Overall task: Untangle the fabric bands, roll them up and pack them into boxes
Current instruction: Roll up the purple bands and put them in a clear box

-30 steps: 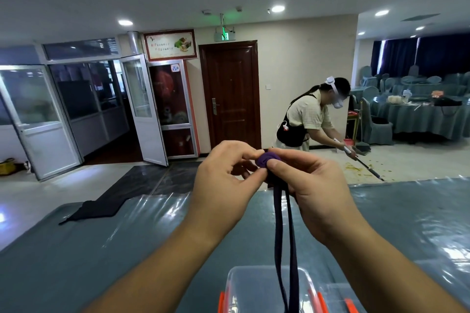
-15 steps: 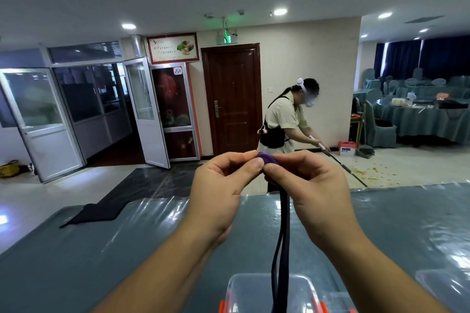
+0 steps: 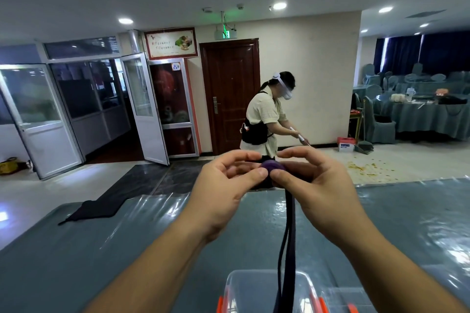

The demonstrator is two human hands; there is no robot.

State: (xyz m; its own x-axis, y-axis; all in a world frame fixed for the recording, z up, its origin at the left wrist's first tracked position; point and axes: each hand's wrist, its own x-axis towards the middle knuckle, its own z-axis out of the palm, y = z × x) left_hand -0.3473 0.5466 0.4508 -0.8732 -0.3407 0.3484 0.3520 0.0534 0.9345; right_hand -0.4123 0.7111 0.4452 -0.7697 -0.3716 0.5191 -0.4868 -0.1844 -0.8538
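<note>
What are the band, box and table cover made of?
Band: woven fabric, matte purple, hangs limp from a rolled end.
Box: clear glossy plastic, see-through, with orange clips.
Table cover: likely teal cloth under clear plastic film, given its glare and wrinkles.

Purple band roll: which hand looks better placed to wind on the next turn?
Probably the right hand: the loose tail hangs beneath it, while the left hand pinches the purple roll steady.
</note>
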